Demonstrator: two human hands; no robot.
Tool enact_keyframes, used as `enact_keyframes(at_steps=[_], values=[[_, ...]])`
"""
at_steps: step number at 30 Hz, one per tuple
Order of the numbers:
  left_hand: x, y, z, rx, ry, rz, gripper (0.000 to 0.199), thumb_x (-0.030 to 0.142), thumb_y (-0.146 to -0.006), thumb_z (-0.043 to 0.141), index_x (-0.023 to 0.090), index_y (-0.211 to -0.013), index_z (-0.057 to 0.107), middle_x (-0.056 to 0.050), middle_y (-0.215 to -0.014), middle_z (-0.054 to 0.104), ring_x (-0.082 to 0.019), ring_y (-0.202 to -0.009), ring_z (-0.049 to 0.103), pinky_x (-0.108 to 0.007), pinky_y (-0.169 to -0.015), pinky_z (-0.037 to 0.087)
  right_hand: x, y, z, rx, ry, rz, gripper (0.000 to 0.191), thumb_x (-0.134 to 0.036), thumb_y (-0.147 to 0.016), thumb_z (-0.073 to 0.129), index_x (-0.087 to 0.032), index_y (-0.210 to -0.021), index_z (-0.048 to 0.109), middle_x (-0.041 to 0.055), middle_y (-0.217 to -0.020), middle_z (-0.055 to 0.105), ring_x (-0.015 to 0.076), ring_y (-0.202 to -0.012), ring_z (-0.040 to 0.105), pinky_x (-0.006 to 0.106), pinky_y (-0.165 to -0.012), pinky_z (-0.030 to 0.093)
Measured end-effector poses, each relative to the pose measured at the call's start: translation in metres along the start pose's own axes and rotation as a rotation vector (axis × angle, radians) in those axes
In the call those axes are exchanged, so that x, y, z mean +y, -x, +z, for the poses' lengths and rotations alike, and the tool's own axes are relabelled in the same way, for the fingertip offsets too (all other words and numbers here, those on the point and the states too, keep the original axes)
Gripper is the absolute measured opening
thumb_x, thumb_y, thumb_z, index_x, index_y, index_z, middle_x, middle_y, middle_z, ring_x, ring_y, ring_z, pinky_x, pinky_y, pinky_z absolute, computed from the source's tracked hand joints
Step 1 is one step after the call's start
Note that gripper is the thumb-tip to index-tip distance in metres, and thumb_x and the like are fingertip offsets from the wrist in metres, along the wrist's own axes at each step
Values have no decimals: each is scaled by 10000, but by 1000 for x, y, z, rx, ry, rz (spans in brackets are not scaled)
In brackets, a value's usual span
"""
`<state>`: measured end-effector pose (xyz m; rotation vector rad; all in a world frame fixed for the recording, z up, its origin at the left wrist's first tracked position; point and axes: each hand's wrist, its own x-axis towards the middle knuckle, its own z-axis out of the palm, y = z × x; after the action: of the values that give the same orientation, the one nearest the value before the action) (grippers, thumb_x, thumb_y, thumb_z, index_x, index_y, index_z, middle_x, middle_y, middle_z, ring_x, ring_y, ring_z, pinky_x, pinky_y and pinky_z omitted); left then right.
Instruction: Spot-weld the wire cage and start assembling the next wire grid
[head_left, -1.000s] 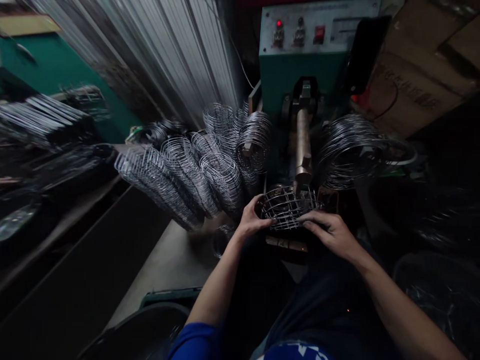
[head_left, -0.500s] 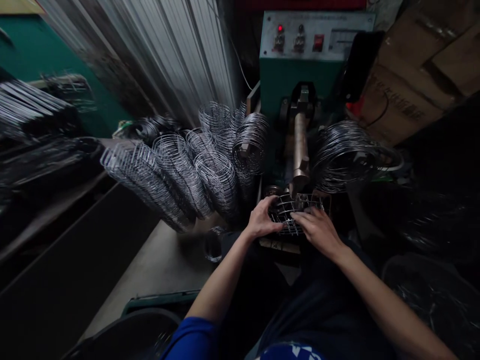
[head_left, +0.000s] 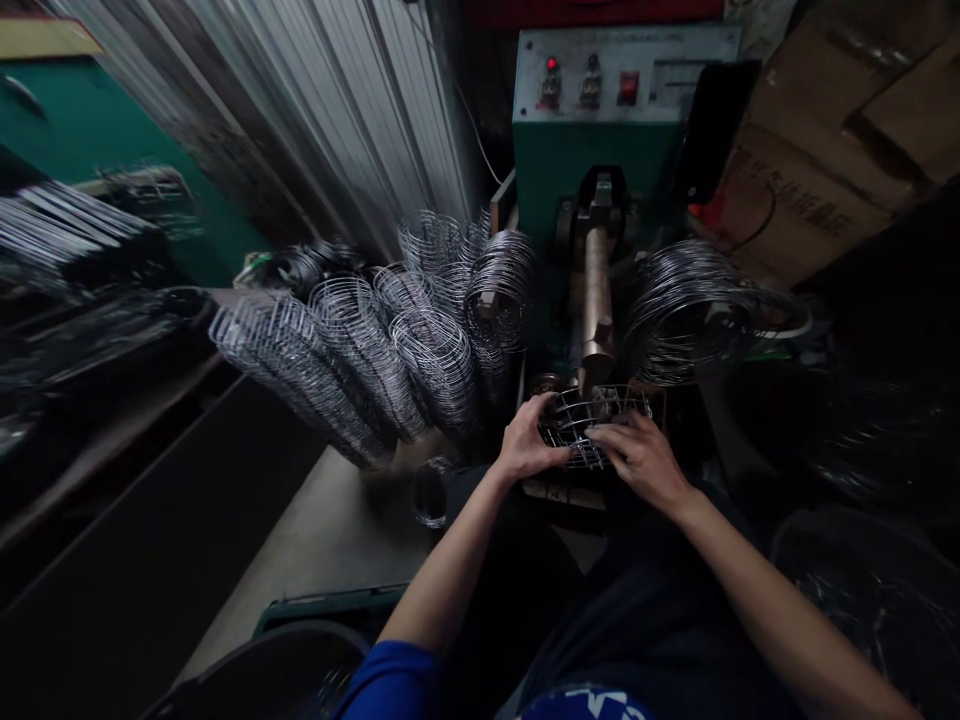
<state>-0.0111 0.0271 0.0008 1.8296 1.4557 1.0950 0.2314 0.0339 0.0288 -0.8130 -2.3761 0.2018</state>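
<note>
A small wire basket [head_left: 574, 425] of shiny metal mesh sits low in front of me, right under the rod-like electrode arm [head_left: 598, 290] of a green machine [head_left: 577, 150]. My left hand [head_left: 527, 440] grips its left side, thumb along the near edge and fingers over the far part. On the right, my right hand [head_left: 641, 455] is closed over the basket's near right part, with fingertips pressed at the wires. What the right fingertips pinch besides the basket is too dark to make out.
Several stacks of wire rings [head_left: 349, 330] stand left of the machine. A bundle of wire rings [head_left: 686, 310] hangs at its right. Cardboard boxes [head_left: 795, 190] are piled at the back right. A dark tub [head_left: 277, 660] is at lower left, and metal rods [head_left: 75, 230] lie far left.
The view has shifted slightly. My right fingers have curled a little more over the basket; my left hand keeps its grip.
</note>
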Motion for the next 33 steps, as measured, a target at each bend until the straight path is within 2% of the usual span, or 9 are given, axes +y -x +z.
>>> enact_keyframes(at_steps=[8,13,16,21,26,30,33], values=[[3,-4,1,24,-14,-8,911,408,-603,905,247,-1411,518,-93,-1356,633,-320,-1250,608,-492,-1087,520,6,-6,0,-3,3,4,229,-151,-1034,599,-259,-1191,725,27,-1143,758,297,-1017,647,455,-893,482],[-1,-2,6,73,-1,12,899,458,-625,895,263,-1416,516,-96,-1318,640,-318,-1209,624,-495,-1024,554,4,-9,1,11,-37,27,248,-136,-1009,620,-274,-1181,733,31,-1082,762,283,-1009,630,436,-890,507],[-4,-5,7,87,32,11,899,449,-619,899,263,-1413,520,-93,-1328,639,-314,-1230,623,-482,-1045,545,4,-12,4,36,-36,56,223,-162,-1014,619,-283,-1170,724,32,-1071,750,286,-1024,617,442,-918,507],[-7,-19,3,123,36,27,833,404,-651,887,254,-1393,540,-78,-1335,653,-278,-1212,636,-452,-1056,536,8,-28,9,83,55,161,115,-221,-1029,579,-212,-1079,682,116,-1064,668,329,-1016,602,490,-921,505],[-15,-26,4,126,21,38,866,425,-653,885,253,-1422,527,-84,-1318,661,-280,-1179,649,-464,-1015,555,10,-34,11,194,52,249,187,-355,-1038,565,-214,-1144,630,141,-1100,616,361,-1051,587,527,-919,512],[-21,-36,2,151,23,34,898,436,-637,894,216,-1427,529,-109,-1356,640,-304,-1247,617,-489,-1094,507,-3,-33,3,253,14,259,255,-438,-1042,567,-222,-1173,604,140,-1124,605,358,-1080,592,513,-939,524],[-24,-47,-1,145,31,22,894,436,-636,901,207,-1421,540,-113,-1342,645,-305,-1252,612,-491,-1114,490,-1,-18,-15,272,-15,282,239,-421,-1041,564,-232,-1182,607,127,-1133,627,328,-1082,610,472,-956,524]])
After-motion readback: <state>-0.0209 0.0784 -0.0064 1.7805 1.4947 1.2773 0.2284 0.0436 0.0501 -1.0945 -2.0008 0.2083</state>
